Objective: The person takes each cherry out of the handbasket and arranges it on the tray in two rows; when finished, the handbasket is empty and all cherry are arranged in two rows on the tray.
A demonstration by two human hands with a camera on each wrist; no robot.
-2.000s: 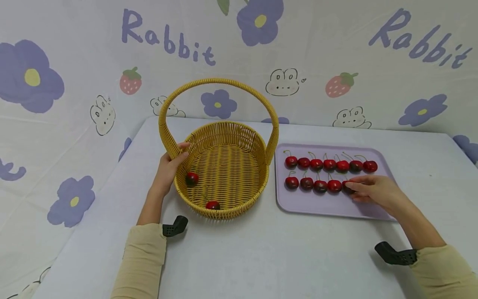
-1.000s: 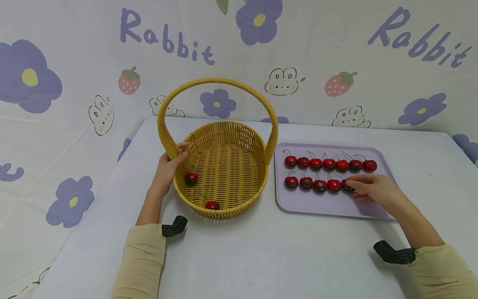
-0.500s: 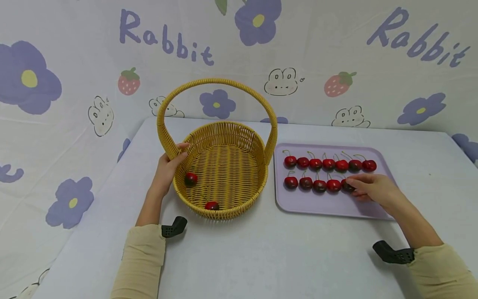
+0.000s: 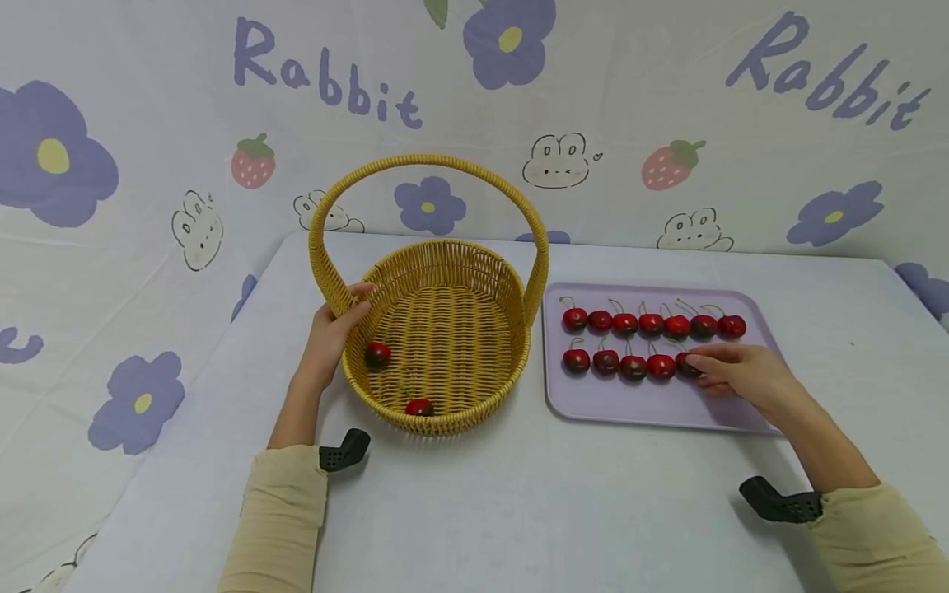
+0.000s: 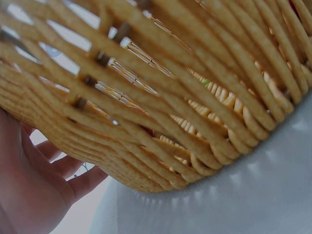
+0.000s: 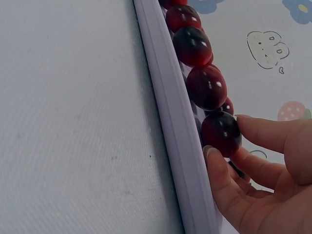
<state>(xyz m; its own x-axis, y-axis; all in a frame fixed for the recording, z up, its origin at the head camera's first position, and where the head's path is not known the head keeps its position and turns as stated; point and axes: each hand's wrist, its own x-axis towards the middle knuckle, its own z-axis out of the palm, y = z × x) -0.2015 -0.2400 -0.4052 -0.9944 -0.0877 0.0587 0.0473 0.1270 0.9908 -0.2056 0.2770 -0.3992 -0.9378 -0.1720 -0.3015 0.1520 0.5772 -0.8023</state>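
My left hand grips the left side of a yellow woven basket at the foot of its tall handle, thumb over the rim. Inside the basket lie two dark red cherries, one cherry by the left wall and another cherry at the front. To the right, my right hand pinches the cherry at the right end of the front row on a lilac tray. In the right wrist view, thumb and fingers press that cherry from opposite sides, close to the tray's edge.
Several stemmed cherries form a back row on the tray, and several more stand in the front row. A white cloth covers the table. Behind it hangs a printed backdrop with flowers and rabbits.
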